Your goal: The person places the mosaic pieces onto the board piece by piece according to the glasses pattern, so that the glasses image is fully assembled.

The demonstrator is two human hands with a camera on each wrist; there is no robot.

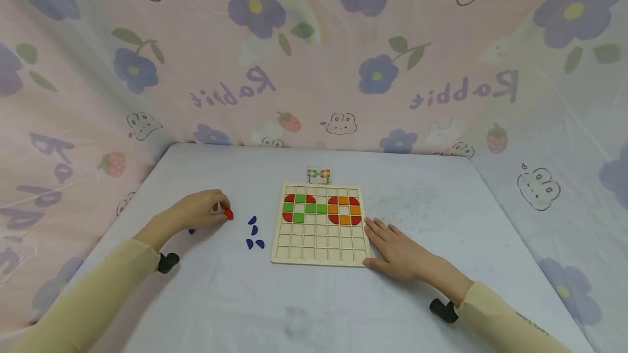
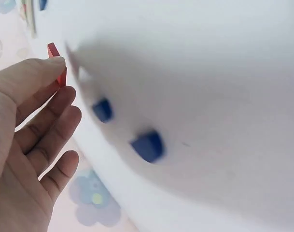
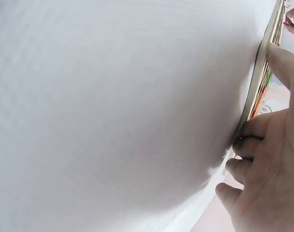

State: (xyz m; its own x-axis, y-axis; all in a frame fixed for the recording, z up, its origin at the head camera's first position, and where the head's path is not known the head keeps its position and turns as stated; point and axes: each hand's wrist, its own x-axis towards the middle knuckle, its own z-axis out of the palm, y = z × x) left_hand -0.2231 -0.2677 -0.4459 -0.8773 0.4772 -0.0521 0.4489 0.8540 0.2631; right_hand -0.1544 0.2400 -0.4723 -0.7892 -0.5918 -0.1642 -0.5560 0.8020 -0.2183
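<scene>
Between thumb and index finger, my left hand (image 1: 203,208) pinches a small red tile (image 1: 229,214), held over the table left of the board; the left wrist view shows the tile (image 2: 57,63) edge-on. My right hand (image 1: 399,249) lies flat, its straight fingers touching the right edge of a wooden grid board (image 1: 321,244), with the thumb at the lower right corner. On the board's upper rows, red corner tiles with green squares (image 1: 311,208) form a left ring, and red with orange squares (image 1: 343,200) a right ring. Another green square joins them.
Several blue rounded tiles (image 1: 254,230) lie left of the board. More blue tiles (image 2: 149,146) are under my left hand. A small pattern card (image 1: 319,175) sits behind the board. Patterned curtains (image 1: 314,70) surround the white table (image 1: 417,184).
</scene>
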